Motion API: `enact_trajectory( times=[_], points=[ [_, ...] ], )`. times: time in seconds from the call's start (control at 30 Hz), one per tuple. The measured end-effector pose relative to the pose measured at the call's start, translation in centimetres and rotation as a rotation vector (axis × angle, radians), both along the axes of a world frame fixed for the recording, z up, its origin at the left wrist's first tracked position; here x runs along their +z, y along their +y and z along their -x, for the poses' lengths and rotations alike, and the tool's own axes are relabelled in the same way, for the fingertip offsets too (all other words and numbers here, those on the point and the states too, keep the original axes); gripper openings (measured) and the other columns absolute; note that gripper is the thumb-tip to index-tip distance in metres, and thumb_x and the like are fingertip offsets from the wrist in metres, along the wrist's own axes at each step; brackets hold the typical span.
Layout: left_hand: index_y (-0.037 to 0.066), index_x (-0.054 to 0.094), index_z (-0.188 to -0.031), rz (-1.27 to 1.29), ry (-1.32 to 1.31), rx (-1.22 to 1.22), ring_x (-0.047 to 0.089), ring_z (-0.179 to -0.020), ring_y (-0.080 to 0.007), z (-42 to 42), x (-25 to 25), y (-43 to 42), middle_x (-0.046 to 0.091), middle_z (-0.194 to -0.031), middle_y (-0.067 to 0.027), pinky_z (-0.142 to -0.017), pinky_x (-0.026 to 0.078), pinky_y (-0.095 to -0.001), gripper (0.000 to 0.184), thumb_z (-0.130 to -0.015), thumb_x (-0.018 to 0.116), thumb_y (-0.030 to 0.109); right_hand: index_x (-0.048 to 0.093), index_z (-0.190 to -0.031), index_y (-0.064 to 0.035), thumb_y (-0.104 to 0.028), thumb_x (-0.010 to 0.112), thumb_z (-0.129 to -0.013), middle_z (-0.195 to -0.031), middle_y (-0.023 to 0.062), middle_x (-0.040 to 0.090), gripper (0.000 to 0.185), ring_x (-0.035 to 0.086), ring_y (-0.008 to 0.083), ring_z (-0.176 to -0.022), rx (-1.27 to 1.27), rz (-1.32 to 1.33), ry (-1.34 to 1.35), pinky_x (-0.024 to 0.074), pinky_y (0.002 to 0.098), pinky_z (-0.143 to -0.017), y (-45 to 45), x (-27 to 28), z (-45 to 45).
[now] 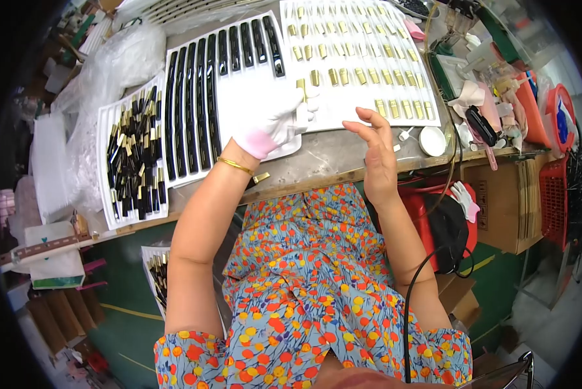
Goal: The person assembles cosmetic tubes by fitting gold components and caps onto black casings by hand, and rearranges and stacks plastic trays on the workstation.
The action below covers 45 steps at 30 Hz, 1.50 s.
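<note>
My left hand [271,126], in a white glove with a pink cuff, has its fingers closed around a small gold-topped piece [301,87]. It is over the near right part of a white tray [232,97] with rows of black tubes [190,107]. My bare right hand [376,152] is raised near the table edge with its fingers apart. Beyond it lies a white tray [336,110] with rows of small gold pieces [359,76]. A single gold and black piece [258,179] rests at the table's front edge, beside my left wrist.
At the left, a white tray [106,162] holds a heap of black and gold pieces [135,146]. Clear plastic wrap [125,61] lies behind it. A round white lid [432,141], a black object [481,125] and a cable stand at the right. A red stool [417,211] is below.
</note>
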<state>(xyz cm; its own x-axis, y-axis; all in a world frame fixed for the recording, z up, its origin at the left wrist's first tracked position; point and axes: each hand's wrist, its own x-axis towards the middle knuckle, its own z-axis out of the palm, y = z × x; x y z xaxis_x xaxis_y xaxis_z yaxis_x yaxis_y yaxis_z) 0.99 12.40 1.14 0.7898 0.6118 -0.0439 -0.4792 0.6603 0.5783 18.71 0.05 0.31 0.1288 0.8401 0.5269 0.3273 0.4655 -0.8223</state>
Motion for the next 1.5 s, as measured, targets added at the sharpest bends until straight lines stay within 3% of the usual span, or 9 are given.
enact_trajectory(
  times=[0.13, 0.4, 0.53, 0.63, 0.7, 0.87, 1.13, 1.27, 1.5],
  points=[
    [0.001, 0.044, -0.120, -0.016, 0.153, 0.190, 0.059, -0.086, -0.0151, 0.1, 0.8, -2.0, 0.054, -0.112, -0.0105, -0.063, 0.049, -0.0237, 0.035, -0.088, 0.053, 0.012, 0.060, -0.107, -0.0032, -0.045, 0.032, -0.092, -0.123, 0.0155, 0.040, 0.052, 0.042, 0.0208, -0.098, 0.019, -0.014, -0.042, 0.0340, 0.0313, -0.084, 0.0, 0.6, 1.0],
    [0.006, 0.053, -0.092, 0.063, 0.185, -0.060, 0.039, -0.042, -0.0045, 2.3, -1.2, -2.3, 0.050, -0.062, -0.0018, -0.035, 0.030, -0.0164, 0.014, -0.088, 0.052, 0.019, 0.062, -0.106, -0.0058, -0.046, 0.033, -0.090, -0.127, 0.0169, 0.038, 0.051, 0.040, 0.0236, -0.106, 0.127, -0.029, -0.084, 0.0337, 0.0332, -0.086, 0.6, 0.2, 2.6],
    [0.005, 0.054, -0.093, -0.049, 0.008, -0.048, 0.046, -0.050, -0.0066, 2.3, -3.3, -3.0, 0.053, -0.070, -0.0036, -0.040, 0.037, -0.0177, 0.013, -0.088, 0.050, 0.016, 0.063, -0.107, -0.0101, -0.047, 0.034, -0.090, -0.128, 0.0177, 0.037, 0.049, 0.035, 0.0279, -0.116, 0.114, -0.067, -0.184, 0.0322, 0.0358, -0.089, 1.1, 0.3, 3.8],
    [0.003, 0.050, -0.093, -0.154, 0.279, 0.212, 0.038, -0.044, -0.0059, 1.8, -3.3, -3.6, 0.045, -0.062, -0.0007, -0.034, 0.030, -0.0160, 0.025, -0.092, 0.043, 0.026, 0.064, -0.107, -0.0133, -0.046, 0.035, -0.090, -0.131, 0.0188, 0.035, 0.047, 0.033, 0.0314, -0.119, 0.060, -0.190, -0.363, 0.0306, 0.0383, -0.092, 1.2, 1.0, 4.3],
    [0.002, 0.052, -0.106, -0.062, 0.030, 0.154, 0.055, -0.076, -0.0124, 2.0, -4.5, -3.2, 0.057, -0.092, -0.0063, -0.057, 0.048, -0.0239, 0.022, -0.089, 0.047, 0.014, 0.064, -0.107, -0.0143, -0.046, 0.036, -0.089, -0.132, 0.0191, 0.033, 0.046, 0.032, 0.0332, -0.121, 0.034, -0.226, -0.404, 0.0284, 0.0395, -0.095, 1.2, 0.8, 4.6],
    [0.002, 0.052, -0.110, 0.262, -0.083, 0.226, 0.056, -0.074, -0.0127, 1.2, -2.3, -4.6, 0.058, -0.093, -0.0073, -0.056, 0.048, -0.0241, 0.025, -0.089, 0.047, 0.015, 0.065, -0.105, -0.0138, -0.045, 0.032, -0.091, -0.136, 0.0203, 0.030, 0.048, 0.023, 0.0360, -0.127, 0.000, -0.281, -0.612, 0.0220, 0.0412, -0.101, 1.2, 0.6, 5.0],
    [0.002, 0.050, -0.107, 0.198, 0.026, 0.328, 0.053, -0.061, -0.0117, 0.7, -2.4, -5.4, 0.055, -0.079, -0.0072, -0.046, 0.043, -0.0212, 0.030, -0.090, 0.046, 0.026, 0.066, -0.100, -0.0070, -0.060, 0.008, -0.087, -0.143, 0.0178, 0.019, 0.080, 0.007, 0.0298, -0.135, 0.306, 0.112, 0.054, 0.0055, 0.0461, -0.106, 0.9, 0.0, 5.3],
    [0.004, 0.052, -0.102, 0.283, -0.127, 0.163, 0.049, -0.053, -0.0106, 1.1, -2.7, -4.9, 0.052, -0.068, -0.0044, -0.040, 0.041, -0.0216, 0.027, -0.090, 0.046, 0.027, 0.067, -0.100, -0.0097, -0.054, 0.015, -0.090, -0.143, 0.0166, 0.019, 0.069, 0.007, 0.0324, -0.134, 0.362, 0.079, 0.445, 0.0035, 0.0441, -0.107, 0.6, 0.9, 5.6],
    [0.006, 0.052, -0.086, 0.586, 0.075, 0.378, 0.043, -0.043, -0.0116, 0.3, -2.4, -5.7, 0.049, -0.063, -0.0034, -0.032, 0.033, -0.0212, 0.020, -0.091, 0.044, 0.024, 0.067, -0.102, -0.0168, -0.051, 0.024, -0.091, -0.141, 0.0184, 0.024, 0.056, 0.012, 0.0345, -0.133, 0.037, -0.186, -0.346, 0.0073, 0.0452, -0.105, 1.1, 0.6, 5.0]
  ],
)
